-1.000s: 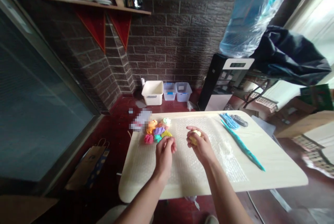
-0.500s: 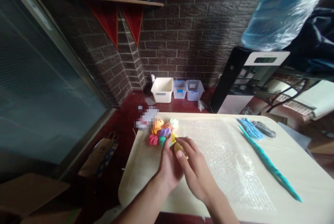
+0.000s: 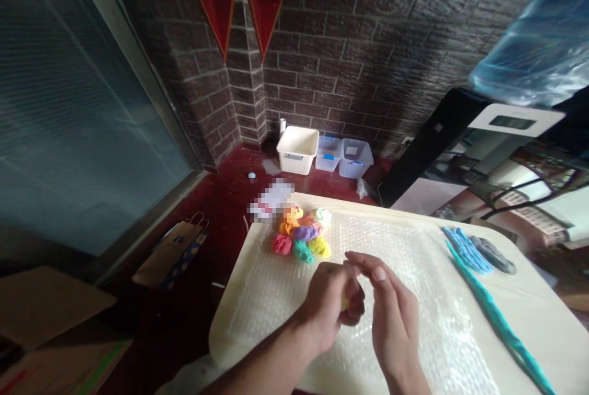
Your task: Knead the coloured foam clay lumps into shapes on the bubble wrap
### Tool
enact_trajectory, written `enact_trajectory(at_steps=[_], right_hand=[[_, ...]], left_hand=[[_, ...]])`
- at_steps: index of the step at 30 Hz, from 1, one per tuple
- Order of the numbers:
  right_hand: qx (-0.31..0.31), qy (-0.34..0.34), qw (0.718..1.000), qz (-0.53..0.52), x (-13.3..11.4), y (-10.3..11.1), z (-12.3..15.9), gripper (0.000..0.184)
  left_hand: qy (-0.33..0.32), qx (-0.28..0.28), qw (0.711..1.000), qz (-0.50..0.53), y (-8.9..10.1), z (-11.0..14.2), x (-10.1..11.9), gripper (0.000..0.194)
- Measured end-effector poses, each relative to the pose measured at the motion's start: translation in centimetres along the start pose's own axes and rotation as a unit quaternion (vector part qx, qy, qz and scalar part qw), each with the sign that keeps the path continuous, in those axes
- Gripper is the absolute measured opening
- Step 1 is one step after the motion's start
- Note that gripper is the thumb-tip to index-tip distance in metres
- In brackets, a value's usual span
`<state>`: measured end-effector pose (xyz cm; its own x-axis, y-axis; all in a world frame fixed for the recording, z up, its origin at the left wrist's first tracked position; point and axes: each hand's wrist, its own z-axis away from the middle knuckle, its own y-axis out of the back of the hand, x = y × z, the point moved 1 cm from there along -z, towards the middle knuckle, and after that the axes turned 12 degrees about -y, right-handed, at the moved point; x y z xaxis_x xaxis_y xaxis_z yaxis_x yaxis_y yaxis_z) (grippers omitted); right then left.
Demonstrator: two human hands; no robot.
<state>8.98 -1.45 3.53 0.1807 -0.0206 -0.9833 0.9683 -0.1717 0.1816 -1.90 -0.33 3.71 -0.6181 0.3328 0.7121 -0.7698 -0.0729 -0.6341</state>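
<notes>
My left hand (image 3: 329, 303) is closed over the table, its fingers curled round a small yellowish lump (image 3: 345, 300) that shows only as a sliver. Whether the lump is cloth or something else I cannot tell. My right hand (image 3: 393, 306) is cupped just right of it, fingers stretched out and holding nothing visible; its fingertips reach to the left hand's thumb side. Beyond both hands lies a cluster of crumpled soft balls: red (image 3: 282, 244), green (image 3: 303, 251), yellow (image 3: 319, 246), purple (image 3: 305, 233), orange (image 3: 289, 219) and a pale one (image 3: 321, 216).
Bubble wrap (image 3: 391, 248) covers much of the pale table (image 3: 234, 315). At the right lie a long teal twisted strip (image 3: 499, 315), a blue bundle (image 3: 469, 251) and a grey one (image 3: 494, 255). Bins (image 3: 298, 151) and a water dispenser (image 3: 423, 143) stand behind; a paper bag (image 3: 170, 254) is left.
My left hand has turned over and closed round the yellowish lump, which showed between both hands before. My right hand has moved off it to the right. The view has shifted.
</notes>
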Motion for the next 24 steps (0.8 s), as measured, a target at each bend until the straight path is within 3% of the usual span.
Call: enact_trajectory(at_steps=[4,11,24], right_hand=[[-0.016,-0.002,1.0,0.023,-0.2,0.2,0.2,0.045],[-0.001,-0.013,0.999,0.033,-0.7,1.0,0.1,0.046],[-0.031,0.008,0.998,0.059,-1.1,0.6,0.4,0.045]], left_hand=[[-0.002,-0.003,1.0,-0.015,-0.4,-0.2,-0.5,0.032],[0.002,-0.009,0.999,-0.043,-0.7,-0.6,-1.7,0.043],[-0.01,-0.006,0.999,-0.052,0.2,-0.7,-2.2,0.042]])
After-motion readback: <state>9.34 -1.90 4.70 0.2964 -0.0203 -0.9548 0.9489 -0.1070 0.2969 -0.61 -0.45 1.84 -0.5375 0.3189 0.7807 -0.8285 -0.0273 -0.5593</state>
